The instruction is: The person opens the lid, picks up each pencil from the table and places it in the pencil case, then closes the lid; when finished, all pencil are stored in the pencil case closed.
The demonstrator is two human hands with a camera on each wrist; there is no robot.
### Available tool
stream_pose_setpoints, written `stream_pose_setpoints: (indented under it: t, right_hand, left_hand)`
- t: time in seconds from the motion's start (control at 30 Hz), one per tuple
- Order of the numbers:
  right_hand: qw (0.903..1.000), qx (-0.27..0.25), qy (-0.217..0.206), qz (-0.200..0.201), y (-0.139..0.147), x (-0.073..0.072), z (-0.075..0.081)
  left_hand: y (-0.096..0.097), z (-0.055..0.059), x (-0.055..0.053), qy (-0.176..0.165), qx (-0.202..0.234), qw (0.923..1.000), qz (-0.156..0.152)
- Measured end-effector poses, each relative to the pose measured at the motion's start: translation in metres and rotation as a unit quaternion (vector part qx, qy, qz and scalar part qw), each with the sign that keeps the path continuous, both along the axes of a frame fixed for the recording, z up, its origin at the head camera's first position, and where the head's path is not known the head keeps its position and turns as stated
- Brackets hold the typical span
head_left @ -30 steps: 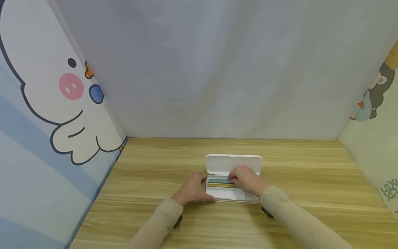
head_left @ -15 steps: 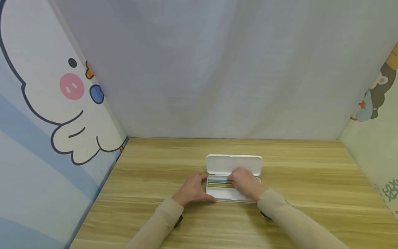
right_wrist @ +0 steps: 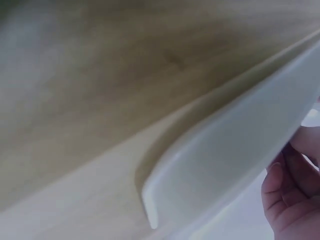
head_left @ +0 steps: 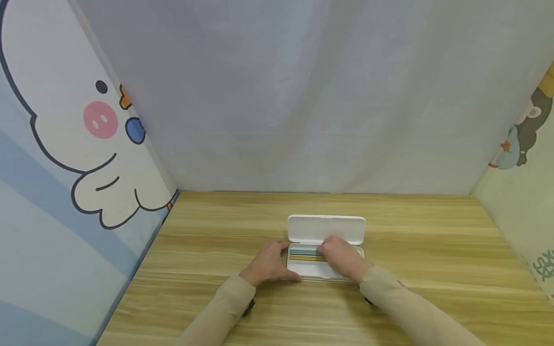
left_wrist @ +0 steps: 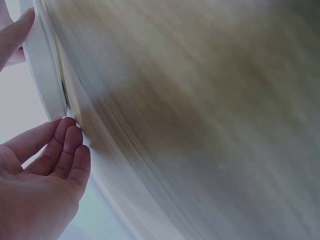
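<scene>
A white pencil case [head_left: 312, 270] lies on the wooden table, its lid [head_left: 309, 228] raised at the back. Inside, along the rear side, run teal pencils [head_left: 303, 252] with a yellow pencil [head_left: 305, 258] in front of them. My left hand [head_left: 269, 264] grips the case's left end, thumb at the front edge and fingers at the back corner. In the left wrist view, the curled fingers [left_wrist: 71, 142] meet the case's edge. My right hand [head_left: 344, 257] reaches in from the right, fingers curled down at a teal pencil, covering the pencils' right ends. Its fingertips are mostly hidden.
The wood-grain table [head_left: 225, 216] reaches back to a pale curtain [head_left: 277, 105]. Printed cartoon walls stand at left [head_left: 52, 144] and right [head_left: 519, 202]. Beige sleeves [head_left: 220, 307] cover both forearms.
My right hand has dipped slightly lower and left into the case, then stayed nearly still. The teal pencils now show as separate lines. My left hand keeps its grip.
</scene>
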State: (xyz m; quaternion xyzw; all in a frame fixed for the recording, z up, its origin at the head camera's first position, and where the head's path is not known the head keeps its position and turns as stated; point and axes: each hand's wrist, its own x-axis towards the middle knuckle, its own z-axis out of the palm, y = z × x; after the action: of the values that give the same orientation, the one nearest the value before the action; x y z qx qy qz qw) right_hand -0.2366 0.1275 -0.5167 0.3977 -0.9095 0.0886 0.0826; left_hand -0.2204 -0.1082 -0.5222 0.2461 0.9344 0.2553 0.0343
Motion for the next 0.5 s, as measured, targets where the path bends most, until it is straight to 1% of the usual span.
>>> stream_pose_setpoints:
  t: [0.13, 0.2, 0.37, 0.5]
  right_hand:
    - [0.9970, -0.051, -0.058, -0.009, 0.0032, 0.0027, 0.0039]
    - [0.9945, -0.068, -0.079, -0.015, 0.0046, 0.0035, 0.0057]
    - [0.9904, -0.087, -0.103, -0.030, 0.0066, 0.0036, 0.0075]
    - [0.9846, -0.109, -0.125, -0.055, 0.0091, 0.0049, 0.0087]
  left_hand:
    - [0.0002, 0.0000, -0.0006, 0.005, -0.006, 1.0000, -0.002]
    - [0.0006, 0.0005, -0.0004, 0.005, -0.009, 0.9999, -0.002]
    - [0.0011, 0.0024, 0.0010, -0.001, -0.009, 1.0000, 0.003]
    - [0.0012, 0.0033, 0.0015, -0.005, -0.008, 0.9999, 0.005]
